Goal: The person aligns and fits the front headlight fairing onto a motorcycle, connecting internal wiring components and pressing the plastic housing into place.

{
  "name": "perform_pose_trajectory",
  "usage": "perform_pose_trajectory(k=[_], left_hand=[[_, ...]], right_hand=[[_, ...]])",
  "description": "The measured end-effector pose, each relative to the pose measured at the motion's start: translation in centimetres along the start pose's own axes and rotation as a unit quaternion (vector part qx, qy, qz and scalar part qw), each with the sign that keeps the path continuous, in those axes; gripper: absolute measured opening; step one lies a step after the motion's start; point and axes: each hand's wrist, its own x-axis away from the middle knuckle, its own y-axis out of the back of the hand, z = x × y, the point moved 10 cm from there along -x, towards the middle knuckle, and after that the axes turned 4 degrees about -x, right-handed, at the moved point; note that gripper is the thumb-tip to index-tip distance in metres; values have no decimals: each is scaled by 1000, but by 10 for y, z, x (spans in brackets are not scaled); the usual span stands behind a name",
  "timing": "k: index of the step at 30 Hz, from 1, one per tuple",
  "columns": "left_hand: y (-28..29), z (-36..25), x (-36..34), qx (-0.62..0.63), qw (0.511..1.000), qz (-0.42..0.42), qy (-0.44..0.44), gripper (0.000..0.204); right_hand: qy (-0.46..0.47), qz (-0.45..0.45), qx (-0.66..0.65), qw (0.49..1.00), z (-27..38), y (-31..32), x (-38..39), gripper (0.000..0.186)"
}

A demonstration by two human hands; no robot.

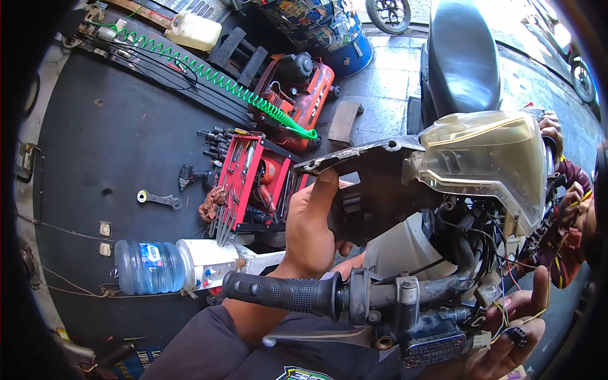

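My left hand (310, 231) is closed on a motorcycle headlight unit, thumb across the edge of its black housing (380, 190). The unit's yellowed clear lens (481, 155) points away to the right. At the lower right, my right hand (510, 342) pinches thin coloured wires near a small black connector (518, 335); a white connector (481, 341) is beside the fingers. Between my arms runs the handlebar with a black rubber grip (278, 294), a brake lever (316, 337) and a brake fluid reservoir (436, 348). Bare wiring (481, 237) hangs behind the headlight.
Another person's hand (552, 132) is by the lens's far end, a dark red sleeve (567, 266) below. Beyond stands the black seat (465, 57). To the left are a red tool cart (235, 183), a red air compressor (313, 95), a green coiled hose (209, 76) and a water bottle (136, 269).
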Motion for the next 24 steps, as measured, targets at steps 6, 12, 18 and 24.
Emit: perform_pose_trajectory(k=[6,12,18,24], left_hand=[[2,-1,1,-13,1000,0,-15,63],[-1,-2,0,0,1000,-20,-3,59],[7,4,-4,20,1000,-4,-21,61],[22,8,-6,-40,997,-62,-31,62]], right_hand=[[44,55,5,998,16,-22,-20,17],[158,43,98,982,32,-41,-24,18],[165,90,133,973,37,-42,-20,20],[173,19,-10,985,17,-30,-21,12]])
